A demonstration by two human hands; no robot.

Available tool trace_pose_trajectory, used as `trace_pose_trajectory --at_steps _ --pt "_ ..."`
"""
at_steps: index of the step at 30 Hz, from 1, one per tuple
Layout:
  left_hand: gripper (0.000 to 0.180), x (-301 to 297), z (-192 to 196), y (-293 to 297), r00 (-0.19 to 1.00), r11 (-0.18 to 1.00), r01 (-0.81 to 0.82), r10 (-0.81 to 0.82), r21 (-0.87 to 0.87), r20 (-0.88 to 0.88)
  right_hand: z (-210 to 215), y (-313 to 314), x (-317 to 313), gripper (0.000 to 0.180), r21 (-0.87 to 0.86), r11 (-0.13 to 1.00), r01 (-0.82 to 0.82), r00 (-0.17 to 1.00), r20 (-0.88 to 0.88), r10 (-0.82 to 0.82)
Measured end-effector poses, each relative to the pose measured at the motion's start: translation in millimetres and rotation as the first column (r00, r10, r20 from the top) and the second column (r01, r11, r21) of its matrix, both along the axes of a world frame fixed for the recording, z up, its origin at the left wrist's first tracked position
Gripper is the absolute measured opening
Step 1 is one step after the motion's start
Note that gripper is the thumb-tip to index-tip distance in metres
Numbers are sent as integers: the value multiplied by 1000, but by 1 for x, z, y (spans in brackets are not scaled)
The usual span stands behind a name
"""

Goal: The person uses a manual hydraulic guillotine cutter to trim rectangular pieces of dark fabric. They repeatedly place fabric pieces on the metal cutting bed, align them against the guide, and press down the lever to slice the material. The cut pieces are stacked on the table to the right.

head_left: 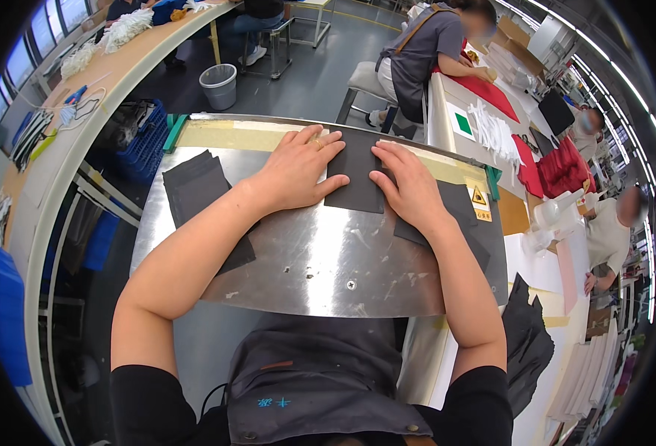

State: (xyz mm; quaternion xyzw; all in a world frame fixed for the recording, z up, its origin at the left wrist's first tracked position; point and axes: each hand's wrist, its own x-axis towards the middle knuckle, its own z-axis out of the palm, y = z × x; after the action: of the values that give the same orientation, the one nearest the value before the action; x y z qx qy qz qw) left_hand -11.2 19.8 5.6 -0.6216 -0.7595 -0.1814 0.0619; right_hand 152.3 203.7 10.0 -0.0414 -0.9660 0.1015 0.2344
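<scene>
A black rectangular sheet lies flat at the far side of a shiny metal worktop. My left hand rests along its left edge, fingers stretched forward and thumb spread onto the sheet. On the opposite edge lies my right hand, its fingers extended and its thumb apart. Neither hand is closed around anything. Left of my left forearm is a fanned pile of black sheets, partly covered by that arm. More black sheets lie beneath and beside my right forearm.
Green clamps sit at the worktop's far corners, and a yellow warning label is at its right. A long bench runs along the left, near a grey bin. Co-workers sit and stand beyond; one handles red material.
</scene>
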Motion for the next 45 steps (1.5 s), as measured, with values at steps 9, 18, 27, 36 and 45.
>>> trace_pose_trajectory --at_steps 9,18,27,36,45 --pt "60 0 -3 -1 999 999 11 -12 43 32 2 -1 -1 42 -30 1000 10 1000 30 -9" --pt "59 2 0 -2 1000 1000 5 -5 17 29 0 -3 1 44 6 1000 10 999 31 -10" --pt "55 1 6 -2 995 993 100 -101 62 17 -9 2 -3 44 39 998 -51 998 33 49" --pt "66 13 12 -6 998 998 60 -60 -12 -35 6 -2 0 41 -287 956 -54 997 -73 34" --pt "63 31 24 -2 935 917 -349 356 -193 -2 23 -7 9 35 -147 973 -180 960 -243 140"
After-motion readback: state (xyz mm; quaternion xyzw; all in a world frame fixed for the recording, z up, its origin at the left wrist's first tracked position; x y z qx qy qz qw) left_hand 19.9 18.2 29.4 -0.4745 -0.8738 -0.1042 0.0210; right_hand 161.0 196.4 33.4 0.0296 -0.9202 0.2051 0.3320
